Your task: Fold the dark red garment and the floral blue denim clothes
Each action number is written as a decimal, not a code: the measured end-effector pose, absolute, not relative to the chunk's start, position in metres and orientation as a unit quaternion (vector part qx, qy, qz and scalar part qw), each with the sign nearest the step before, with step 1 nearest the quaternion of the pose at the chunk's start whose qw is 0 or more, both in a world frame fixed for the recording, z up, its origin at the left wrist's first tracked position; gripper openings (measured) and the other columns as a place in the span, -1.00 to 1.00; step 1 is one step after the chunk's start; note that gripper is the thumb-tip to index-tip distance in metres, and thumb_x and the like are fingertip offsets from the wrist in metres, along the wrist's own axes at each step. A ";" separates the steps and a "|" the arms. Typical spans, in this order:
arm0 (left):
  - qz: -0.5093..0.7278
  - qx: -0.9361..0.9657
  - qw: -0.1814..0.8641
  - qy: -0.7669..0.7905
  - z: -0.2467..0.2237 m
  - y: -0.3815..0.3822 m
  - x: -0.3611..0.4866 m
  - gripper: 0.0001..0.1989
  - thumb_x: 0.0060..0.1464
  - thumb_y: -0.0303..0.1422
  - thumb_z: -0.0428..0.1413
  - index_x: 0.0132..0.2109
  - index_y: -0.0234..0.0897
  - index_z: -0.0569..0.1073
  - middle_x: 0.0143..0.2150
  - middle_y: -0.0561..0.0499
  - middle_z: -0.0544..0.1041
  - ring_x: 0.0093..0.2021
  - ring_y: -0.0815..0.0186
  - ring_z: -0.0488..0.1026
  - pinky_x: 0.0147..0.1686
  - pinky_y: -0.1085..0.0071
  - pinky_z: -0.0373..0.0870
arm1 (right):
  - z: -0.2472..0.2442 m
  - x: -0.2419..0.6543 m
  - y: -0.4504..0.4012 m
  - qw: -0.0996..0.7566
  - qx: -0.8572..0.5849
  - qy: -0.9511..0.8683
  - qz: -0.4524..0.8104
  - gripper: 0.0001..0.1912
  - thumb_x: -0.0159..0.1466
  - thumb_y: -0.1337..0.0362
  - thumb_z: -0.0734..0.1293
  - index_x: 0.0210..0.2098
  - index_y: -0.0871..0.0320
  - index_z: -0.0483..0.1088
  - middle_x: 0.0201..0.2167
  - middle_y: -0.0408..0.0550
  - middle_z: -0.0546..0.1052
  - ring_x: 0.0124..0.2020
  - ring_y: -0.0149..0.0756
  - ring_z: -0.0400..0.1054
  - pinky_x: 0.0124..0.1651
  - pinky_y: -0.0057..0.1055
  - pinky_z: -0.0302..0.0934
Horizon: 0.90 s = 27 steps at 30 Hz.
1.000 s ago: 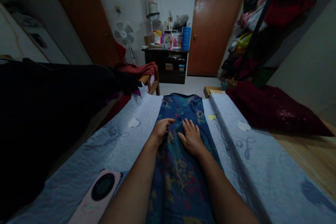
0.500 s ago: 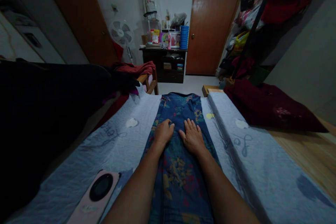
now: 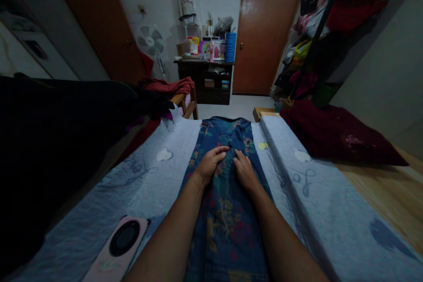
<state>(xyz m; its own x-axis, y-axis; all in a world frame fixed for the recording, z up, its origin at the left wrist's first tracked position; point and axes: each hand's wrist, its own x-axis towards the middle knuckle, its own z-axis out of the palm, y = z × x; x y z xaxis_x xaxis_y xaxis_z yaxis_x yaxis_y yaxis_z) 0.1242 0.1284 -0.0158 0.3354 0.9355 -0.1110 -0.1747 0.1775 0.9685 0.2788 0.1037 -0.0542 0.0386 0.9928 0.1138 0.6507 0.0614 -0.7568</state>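
A dark blue floral garment (image 3: 228, 216) lies lengthwise over a light grey-blue sheet (image 3: 148, 189). On its upper half rests my left hand (image 3: 211, 164), thumb and forefinger stretched toward the middle, with a small gap between their tips. My right hand (image 3: 245, 171) touches the cloth just to the right, its fingers extended and pointing up and inward. Neither hand has anything in its grip. The cloth between them shows slight creases.
At lower left lies a pink phone (image 3: 117, 246). A black cloth heap (image 3: 66, 141) fills the left side. A dark red cushion (image 3: 343, 134) sits on a wooden surface (image 3: 380, 183) at right. Beyond stand a fan (image 3: 151, 42) and a dark cabinet (image 3: 205, 83).
My left hand has opened its thumb and forefinger and shifted slightly right and up. My right hand, flat and spread before, has tilted with its fingers closer together.
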 end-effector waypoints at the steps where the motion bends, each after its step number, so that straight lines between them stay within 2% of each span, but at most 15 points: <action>1: 0.410 0.497 0.666 0.376 -0.014 0.124 0.128 -0.59 -0.01 -0.28 0.18 0.02 -0.30 0.50 -0.10 -0.04 0.58 -0.15 0.26 0.50 -0.04 0.31 0.38 | -0.054 0.282 0.105 0.393 -0.630 -0.609 0.279 -0.40 0.39 0.10 -0.06 0.28 0.24 0.20 0.31 0.09 0.25 0.36 -0.19 0.03 0.38 -0.09 -0.21; 4: 0.338 0.604 0.616 0.376 -0.010 0.113 0.141 -0.60 0.03 -0.34 0.11 0.05 -0.30 0.49 -0.02 -0.07 0.56 -0.05 0.21 0.48 0.03 0.28 0.34 | -0.053 0.293 0.109 0.522 -0.593 -0.521 0.322 -0.38 0.39 0.02 -0.08 0.20 0.20 0.31 0.22 0.06 0.37 0.28 -0.19 0.17 0.34 -0.13 -0.05; 6: 0.284 0.703 0.528 0.382 -0.010 0.108 0.147 -0.60 0.04 -0.39 0.08 0.05 -0.31 0.49 0.04 -0.10 0.53 0.04 0.17 0.44 0.13 0.25 0.28 | -0.053 0.298 0.111 0.562 -0.569 -0.499 0.333 -0.39 0.36 0.00 -0.02 0.18 0.22 0.32 0.21 0.07 0.38 0.26 -0.19 0.20 0.32 -0.16 0.00; 9: 0.212 0.812 0.391 0.377 -0.012 0.106 0.151 -0.64 0.07 -0.38 0.07 0.03 -0.30 0.50 0.08 -0.13 0.50 0.13 0.13 0.36 0.25 0.18 0.12 | -0.058 0.302 0.114 0.551 -0.563 -0.513 0.340 -0.40 0.29 0.08 0.11 0.22 0.28 0.28 0.24 0.12 0.33 0.28 -0.17 0.18 0.34 -0.17 -0.02; 12: 0.166 0.854 0.334 0.363 -0.015 0.105 0.150 -0.66 0.11 -0.35 0.05 0.04 -0.25 0.49 0.07 -0.09 0.51 0.15 0.14 0.34 0.30 0.13 0.03 | -0.067 0.303 0.118 0.504 -0.570 -0.566 0.317 -0.38 0.17 0.26 0.16 0.22 0.26 0.27 0.28 0.08 0.28 0.32 -0.20 0.11 0.39 -0.17 -0.11; 15: 0.157 0.866 0.328 0.343 -0.015 0.106 0.147 -0.65 0.10 -0.36 0.07 0.04 -0.23 0.48 0.07 -0.07 0.51 0.13 0.14 0.36 0.29 0.14 0.03 | -0.077 0.303 0.122 0.485 -0.566 -0.603 0.284 -0.32 0.07 0.39 0.13 0.20 0.22 0.30 0.30 0.01 0.26 0.34 -0.24 0.06 0.40 -0.16 -0.14; 18: 0.169 0.862 0.378 0.293 -0.014 0.110 0.141 -0.69 0.06 -0.36 0.10 -0.04 -0.27 0.53 0.02 -0.06 0.55 0.05 0.17 0.42 0.21 0.25 0.18 | -0.082 0.303 0.123 0.482 -0.568 -0.610 0.270 -0.26 0.01 0.44 0.10 0.21 0.24 0.30 0.30 0.02 0.26 0.35 -0.23 0.05 0.40 -0.13 -0.13; 21: 0.191 0.825 0.451 0.283 -0.014 0.118 0.132 -0.79 0.07 -0.35 0.08 -0.24 -0.32 0.58 -0.15 -0.03 0.60 -0.10 0.22 0.50 0.00 0.37 0.35 | -0.085 0.304 0.122 0.488 -0.567 -0.609 0.263 -0.25 0.00 0.46 0.10 0.21 0.21 0.30 0.28 0.00 0.28 0.34 -0.24 0.07 0.40 -0.12 -0.12; 23: 0.231 0.784 0.459 0.347 -0.015 0.123 0.126 -0.75 0.11 -0.32 0.03 -0.32 -0.33 0.57 -0.26 -0.01 0.61 -0.19 0.23 0.52 -0.10 0.39 0.40 | -0.084 0.304 0.121 0.493 -0.563 -0.610 0.260 -0.26 0.00 0.45 0.11 0.20 0.18 0.31 0.27 -0.03 0.31 0.32 -0.24 0.10 0.40 -0.13 -0.12; 25: 0.288 0.743 0.431 0.424 -0.017 0.127 0.123 -0.73 0.14 -0.33 -0.02 -0.26 -0.32 0.57 -0.26 -0.01 0.61 -0.19 0.25 0.53 -0.10 0.39 0.40 | -0.081 0.304 0.121 0.494 -0.566 -0.608 0.258 -0.28 0.00 0.45 0.12 0.18 0.18 0.33 0.25 -0.02 0.33 0.31 -0.23 0.13 0.39 -0.14 -0.10; 27: 0.328 0.723 0.396 0.461 -0.019 0.128 0.123 -0.71 0.13 -0.39 -0.04 -0.13 -0.31 0.56 -0.15 -0.02 0.61 -0.11 0.26 0.52 -0.03 0.39 0.39 | -0.076 0.304 0.119 0.489 -0.582 -0.599 0.251 -0.29 0.01 0.45 0.12 0.17 0.19 0.34 0.21 0.01 0.37 0.28 -0.20 0.18 0.37 -0.13 -0.05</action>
